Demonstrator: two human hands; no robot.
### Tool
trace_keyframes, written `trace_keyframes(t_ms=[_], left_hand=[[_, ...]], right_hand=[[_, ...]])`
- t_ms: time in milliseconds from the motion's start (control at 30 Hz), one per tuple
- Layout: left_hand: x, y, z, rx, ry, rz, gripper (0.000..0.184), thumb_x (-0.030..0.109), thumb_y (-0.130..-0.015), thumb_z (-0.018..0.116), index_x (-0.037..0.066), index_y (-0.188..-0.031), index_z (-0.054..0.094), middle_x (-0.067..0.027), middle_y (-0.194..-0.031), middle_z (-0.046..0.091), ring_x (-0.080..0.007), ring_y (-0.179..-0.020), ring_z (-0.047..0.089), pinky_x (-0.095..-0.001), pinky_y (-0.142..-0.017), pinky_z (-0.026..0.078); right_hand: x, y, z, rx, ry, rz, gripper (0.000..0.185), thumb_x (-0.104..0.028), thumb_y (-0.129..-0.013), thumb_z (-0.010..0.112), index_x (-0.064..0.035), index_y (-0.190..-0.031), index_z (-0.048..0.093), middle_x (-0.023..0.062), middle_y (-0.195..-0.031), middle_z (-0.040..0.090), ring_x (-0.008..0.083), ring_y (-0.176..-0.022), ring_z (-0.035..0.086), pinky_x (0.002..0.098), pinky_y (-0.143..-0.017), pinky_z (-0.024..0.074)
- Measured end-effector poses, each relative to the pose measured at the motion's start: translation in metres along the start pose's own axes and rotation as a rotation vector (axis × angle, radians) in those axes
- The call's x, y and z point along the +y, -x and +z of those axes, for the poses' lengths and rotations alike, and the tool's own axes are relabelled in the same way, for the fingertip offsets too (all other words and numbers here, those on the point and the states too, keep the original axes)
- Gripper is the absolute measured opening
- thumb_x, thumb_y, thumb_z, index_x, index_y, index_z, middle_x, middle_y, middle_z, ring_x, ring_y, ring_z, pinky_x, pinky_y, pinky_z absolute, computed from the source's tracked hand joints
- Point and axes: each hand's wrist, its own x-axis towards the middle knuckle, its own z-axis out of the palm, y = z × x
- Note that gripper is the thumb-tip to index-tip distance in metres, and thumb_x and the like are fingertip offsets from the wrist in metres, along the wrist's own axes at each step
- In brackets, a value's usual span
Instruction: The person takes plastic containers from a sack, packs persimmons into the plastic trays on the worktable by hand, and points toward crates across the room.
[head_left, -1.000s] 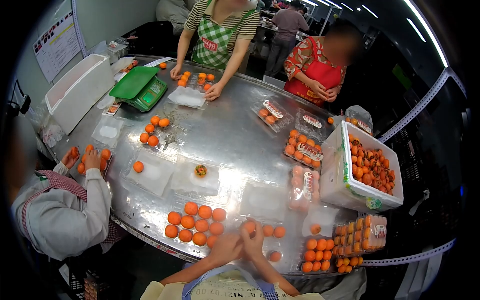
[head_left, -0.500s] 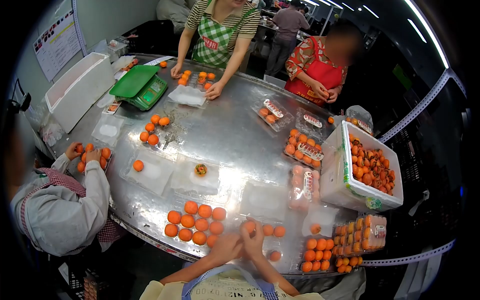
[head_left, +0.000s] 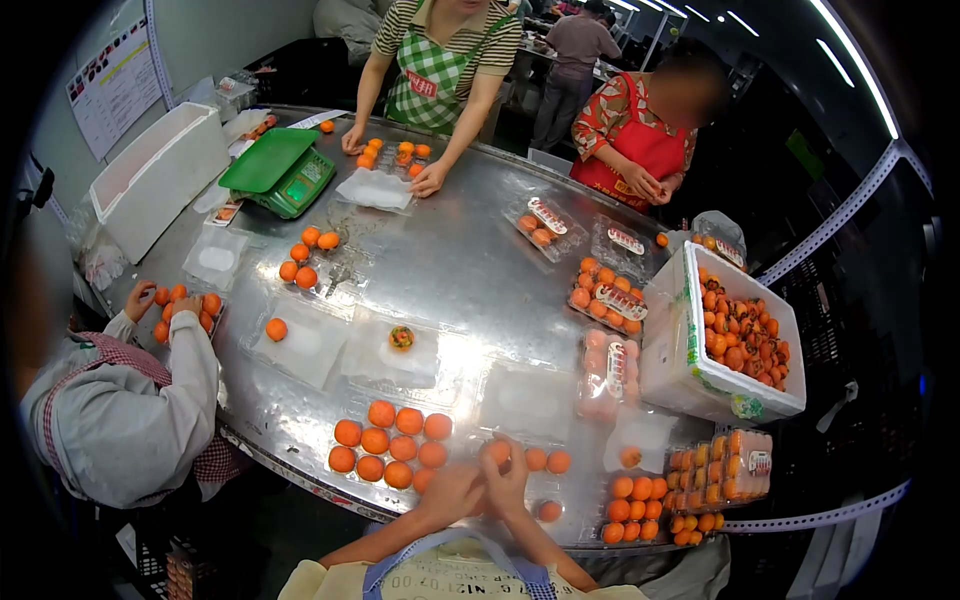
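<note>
Head view: looking down on a broad grey metal desk (head_left: 470,265), with a pair of bare hands at the near edge.
Right hand (head_left: 508,480): fingers (head_left: 518,461) bent and drawn in on a smooth round orange fruit (head_left: 497,452), gap only as wide as the fruit.
Left hand (head_left: 452,492): curled in close beside the right hand; fingers mostly hidden, so cannot tell how far open or whether touching the fruit.
Held fruit: between the fingertips, over the near part of the desk; cannot tell whether raised or resting.
Right of the fingers: two round orange fruits (head_left: 558,461) side by side, with a single orange fruit (head_left: 549,511) nearer the edge.
Left of the hands: close rows of large orange fruits (head_left: 405,448).
Just beyond: a clear plastic tray with a white pad (head_left: 524,402); farther left, an orange fruit with a green leafy top (head_left: 401,339) on another pad.
Right side: a white foam box (head_left: 668,335) heaped with small orange fruits (head_left: 742,335), near stacked clear plastic packs (head_left: 735,468).
Far left: a green weighing scale (head_left: 272,165) beside a long white foam box (head_left: 165,185).
Co-workers: a green-checked apron (head_left: 430,85) and a red apron (head_left: 645,155) across the desk, pale grey sleeves (head_left: 150,425) at left.
</note>
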Motion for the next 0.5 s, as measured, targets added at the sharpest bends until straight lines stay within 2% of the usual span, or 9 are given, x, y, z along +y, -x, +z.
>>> trace_keyframes(t_ms=[133,333,433,500], left_hand=[[0.0,0.0,-0.001,0.025,-0.006,0.023,0.021,0.016,-0.076,0.061,0.001,-0.085,0.052,-0.015,-0.081,0.053,-0.0334,-0.079,0.052,-0.042,-0.066,0.042],[-0.002,0.0,0.001,0.04,-0.025,0.027,0.021,0.017,-0.076,0.061,0.001,-0.084,0.052,-0.015,-0.08,0.053,-0.0333,-0.078,0.052,-0.0421,-0.065,0.042],[0.002,0.0,-0.002,0.055,-0.022,0.021,0.021,0.017,-0.076,0.061,0.001,-0.085,0.052,-0.0151,-0.08,0.053,-0.0334,-0.078,0.052,-0.0421,-0.066,0.042],[0.009,-0.003,-0.006,0.044,-0.024,0.031,0.019,0.017,-0.078,0.06,0.001,-0.087,0.054,-0.0155,-0.082,0.055,-0.0336,-0.079,0.054,-0.0415,-0.068,0.043]], right_hand=[[-0.001,0.0,-0.001,-0.026,0.052,-0.023,0.035,-0.009,-0.082,0.059,0.0019,-0.115,0.05,0.0088,-0.101,0.055,0.0157,-0.093,0.053,0.0276,-0.082,0.0437],[-0.008,-0.002,0.001,-0.021,0.054,-0.029,0.036,-0.01,-0.082,0.059,0.0014,-0.115,0.05,0.0091,-0.103,0.055,0.0163,-0.097,0.052,0.0284,-0.084,0.0426],[-0.012,-0.001,0.001,-0.022,0.045,-0.011,0.036,-0.009,-0.082,0.059,0.0014,-0.115,0.05,0.0076,-0.102,0.056,0.0159,-0.095,0.053,0.0275,-0.082,0.0435],[0.003,-0.001,0.004,-0.047,-0.099,0.096,0.035,-0.009,-0.081,0.062,0.0007,-0.113,0.051,0.0082,-0.102,0.053,0.0153,-0.093,0.053,0.0257,-0.078,0.0446]])
